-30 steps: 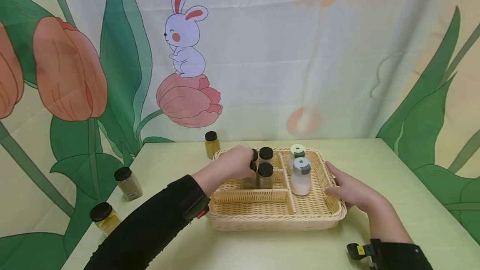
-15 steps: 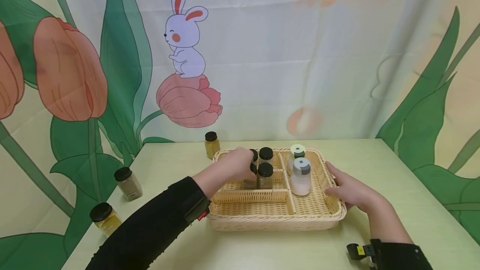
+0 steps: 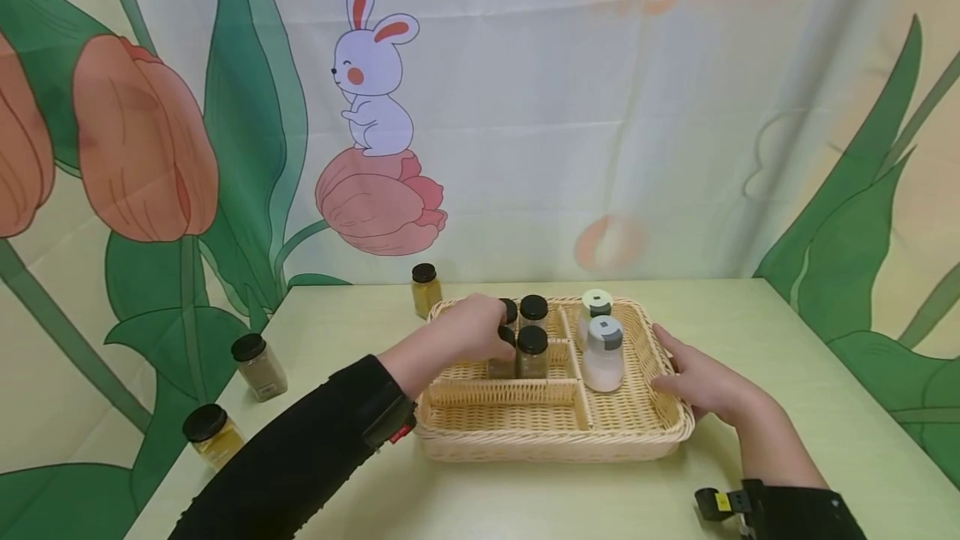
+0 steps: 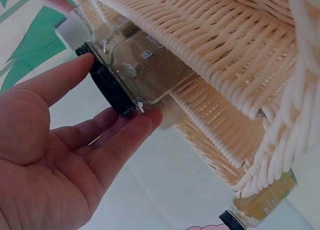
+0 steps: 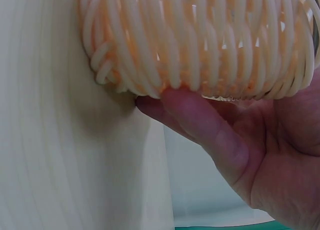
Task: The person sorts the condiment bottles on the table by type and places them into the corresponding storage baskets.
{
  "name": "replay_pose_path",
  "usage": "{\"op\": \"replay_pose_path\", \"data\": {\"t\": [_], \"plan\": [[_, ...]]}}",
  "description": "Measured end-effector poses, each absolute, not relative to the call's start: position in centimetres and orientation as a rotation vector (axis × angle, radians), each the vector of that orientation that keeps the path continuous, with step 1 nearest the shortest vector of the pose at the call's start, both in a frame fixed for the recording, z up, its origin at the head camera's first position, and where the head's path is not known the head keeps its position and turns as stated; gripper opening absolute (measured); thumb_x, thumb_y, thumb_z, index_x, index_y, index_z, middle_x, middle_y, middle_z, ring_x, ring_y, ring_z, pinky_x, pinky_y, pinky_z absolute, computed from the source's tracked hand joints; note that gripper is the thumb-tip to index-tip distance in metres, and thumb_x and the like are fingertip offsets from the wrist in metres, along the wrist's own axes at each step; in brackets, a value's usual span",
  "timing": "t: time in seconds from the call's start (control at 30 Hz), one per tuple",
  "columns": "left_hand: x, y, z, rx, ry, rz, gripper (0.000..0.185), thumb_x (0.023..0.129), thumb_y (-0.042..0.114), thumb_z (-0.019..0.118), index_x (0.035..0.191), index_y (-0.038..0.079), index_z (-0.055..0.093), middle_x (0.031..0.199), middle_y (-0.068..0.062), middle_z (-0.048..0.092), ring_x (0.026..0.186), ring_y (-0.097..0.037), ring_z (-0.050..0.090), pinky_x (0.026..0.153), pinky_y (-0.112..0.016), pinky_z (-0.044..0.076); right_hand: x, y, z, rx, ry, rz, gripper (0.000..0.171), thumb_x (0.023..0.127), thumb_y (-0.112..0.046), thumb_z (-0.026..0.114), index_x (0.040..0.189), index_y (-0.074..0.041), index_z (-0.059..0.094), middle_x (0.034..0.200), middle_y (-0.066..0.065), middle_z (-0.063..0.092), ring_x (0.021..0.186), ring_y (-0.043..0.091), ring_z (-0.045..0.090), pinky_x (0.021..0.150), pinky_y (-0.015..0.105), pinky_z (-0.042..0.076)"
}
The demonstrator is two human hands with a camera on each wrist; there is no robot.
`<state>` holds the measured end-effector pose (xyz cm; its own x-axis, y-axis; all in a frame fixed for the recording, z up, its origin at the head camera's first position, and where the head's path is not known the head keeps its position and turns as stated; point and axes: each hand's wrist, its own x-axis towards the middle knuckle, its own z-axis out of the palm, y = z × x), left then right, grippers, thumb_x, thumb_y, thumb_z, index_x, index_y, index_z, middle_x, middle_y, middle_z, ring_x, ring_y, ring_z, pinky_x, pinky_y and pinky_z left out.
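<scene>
Wicker basket (image 3: 637, 432): left hand (image 3: 468, 327) loosely pinches a half-hidden jar's (image 4: 145, 70) black cap; right hand (image 3: 701, 386) rests flat on the rim.

Person: two bare hands, left (image 3: 468, 327) and right (image 3: 701, 386). Black long sleeves on both arms. Black wrist strap on each; left shows red mark, right yellow mark.
</scene>
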<state>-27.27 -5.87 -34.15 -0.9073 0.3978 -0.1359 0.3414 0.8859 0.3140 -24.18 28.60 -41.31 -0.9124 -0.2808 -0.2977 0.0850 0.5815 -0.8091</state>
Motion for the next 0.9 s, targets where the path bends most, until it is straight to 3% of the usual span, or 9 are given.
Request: {"op": "replay_pose_path", "data": {"t": [0.1, 0.2, 0.3, 0.43, 0.9], "plan": [[-27.1, -6.1, -33.9, 0.566, 2.858, 0.460, 0.033, 0.087, 0.034, 0.081, 0.072, 0.013, 0.061, 0.066, 0.002, 0.050, 0.059, -0.014, 0.049, 0.055, -0.030, 0.040, -24.1, 28.7, -41.3, -0.157, 2.423, -1.267, 0.093, 0.098, -0.010, 0.059, 0.163, -0.012, -0.007, 0.152, 0.044, 0.021, 0.074, 0.028, 0.068, 0.056, 0.047, 0.057], [-27.1, -6.3, -33.6, 0.558, 2.870, 0.450, 0.036, 0.090, 0.041, 0.078, 0.076, 0.011, 0.063, 0.067, 0.001, 0.049, 0.060, -0.016, 0.049, 0.056, -0.031, 0.039, -24.1, 28.8, -41.4, -0.150, 2.423, -1.269, 0.093, 0.098, -0.011, 0.059, 0.163, -0.012, -0.007, 0.153, 0.044, 0.021, 0.075, 0.028, 0.068, 0.057, 0.047, 0.058], [-27.0, -6.4, -33.3, 0.527, 2.903, 0.403, 0.040, 0.091, 0.047, 0.075, 0.097, 0.007, 0.070, 0.082, 0.000, 0.061, 0.072, -0.017, 0.058, 0.064, -0.032, 0.047, -24.1, 28.9, -41.4, -0.143, 2.418, -1.275, 0.093, 0.098, -0.011, 0.060, 0.163, -0.012, -0.007, 0.153, 0.044, 0.020, 0.076, 0.028, 0.068, 0.058, 0.047, 0.058], [-27.0, -6.9, -33.1, 0.499, 2.943, 0.388, 0.055, 0.092, 0.051, 0.072, 0.122, 0.006, 0.066, 0.113, -0.006, 0.068, 0.096, -0.022, 0.065, 0.082, -0.038, 0.055, -24.0, 29.0, -41.5, -0.136, 2.416, -1.281, 0.094, 0.098, -0.011, 0.060, 0.164, -0.012, -0.007, 0.153, 0.044, 0.019, 0.077, 0.029, 0.068, 0.058, 0.047, 0.058], [-25.3, -10.5, -31.3, 0.514, 3.211, 0.246, 0.072, 0.089, 0.061, 0.070, 0.138, 0.009, 0.060, 0.134, -0.014, 0.058, 0.118, -0.033, 0.059, 0.087, -0.050, 0.056, -24.4, 28.6, -41.6, -0.137, 2.433, -1.267, 0.094, 0.097, -0.012, 0.061, 0.164, -0.013, -0.006, 0.154, 0.040, 0.022, 0.074, 0.027, 0.066, 0.056, 0.046, 0.056]]}}
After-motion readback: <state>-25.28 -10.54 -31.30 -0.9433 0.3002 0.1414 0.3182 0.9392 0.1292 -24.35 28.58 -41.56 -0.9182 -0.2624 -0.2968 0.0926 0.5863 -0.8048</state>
